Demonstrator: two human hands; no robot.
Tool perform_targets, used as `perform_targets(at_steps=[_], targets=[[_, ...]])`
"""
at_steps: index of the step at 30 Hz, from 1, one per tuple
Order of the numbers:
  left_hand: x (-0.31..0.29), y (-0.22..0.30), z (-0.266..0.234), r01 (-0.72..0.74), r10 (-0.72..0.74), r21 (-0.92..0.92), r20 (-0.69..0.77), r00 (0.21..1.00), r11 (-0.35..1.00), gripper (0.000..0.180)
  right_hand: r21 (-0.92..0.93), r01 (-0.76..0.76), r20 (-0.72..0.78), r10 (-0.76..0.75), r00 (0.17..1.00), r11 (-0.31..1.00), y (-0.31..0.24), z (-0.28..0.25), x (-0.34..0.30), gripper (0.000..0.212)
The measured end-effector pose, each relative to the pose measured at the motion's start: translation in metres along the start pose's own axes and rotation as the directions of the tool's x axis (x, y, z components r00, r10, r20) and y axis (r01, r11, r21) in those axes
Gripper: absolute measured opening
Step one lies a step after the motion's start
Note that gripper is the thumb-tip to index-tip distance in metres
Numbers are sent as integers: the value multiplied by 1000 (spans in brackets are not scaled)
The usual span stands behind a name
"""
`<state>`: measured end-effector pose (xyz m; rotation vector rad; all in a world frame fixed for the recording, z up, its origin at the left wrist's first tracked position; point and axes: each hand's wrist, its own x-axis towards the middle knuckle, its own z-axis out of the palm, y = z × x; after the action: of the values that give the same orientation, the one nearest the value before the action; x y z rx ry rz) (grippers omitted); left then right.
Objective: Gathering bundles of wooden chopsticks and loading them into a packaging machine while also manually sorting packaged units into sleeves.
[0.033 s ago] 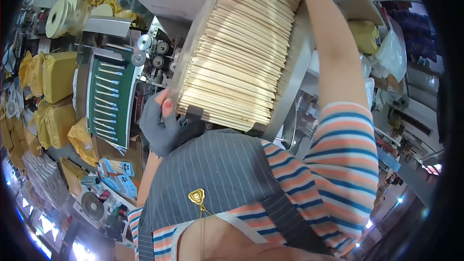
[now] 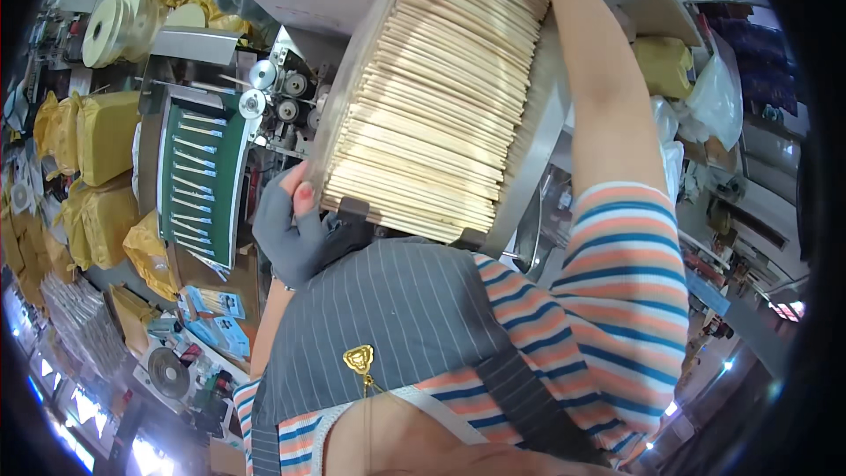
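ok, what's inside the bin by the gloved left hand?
Pale wooden sticks, packed side by side across the bin. Only the exposed layer shows; whatever lies beneath it, including the bin's floor, is covered.

Sticks [image 2: 441, 88] in hopper [image 2: 527, 163] (belt [image 2: 226, 185] at left)

Fairly bright light fills the middle, strongest on the pale sticks [image 2: 432, 115], where washed-out glare alternates with soft shaded bands. Bright patches [image 2: 152, 458] at the lower left burn out to white with a bluish haze, and small points of light [image 2: 730, 363] flare at the lower right. Fisheye curvature bends straight edges, with detail softening toward black corners.
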<state>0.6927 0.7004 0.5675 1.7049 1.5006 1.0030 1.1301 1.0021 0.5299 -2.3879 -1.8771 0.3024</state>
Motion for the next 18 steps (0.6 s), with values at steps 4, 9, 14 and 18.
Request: perform_targets(at_steps=[4,9,14,18], targets=[[3,-2,1,14,-12,60,-33,999,998,22,-37,48,28,-47,999,998,-44,11,-14,76],[7,1,6,55,-53,38,-53,997,998,21,-19,-76,141,78,987,997,-55,-1,-29,80],[3,-6,8,20,-19,8,-82,996,1000,20,-60,-89,185,98,978,994,-77,4,-70,91],[-1,-3,6,-54,55,10,-113,992,998,19,290,-41,439,-95,894,956,-83,-25,-119,92]])
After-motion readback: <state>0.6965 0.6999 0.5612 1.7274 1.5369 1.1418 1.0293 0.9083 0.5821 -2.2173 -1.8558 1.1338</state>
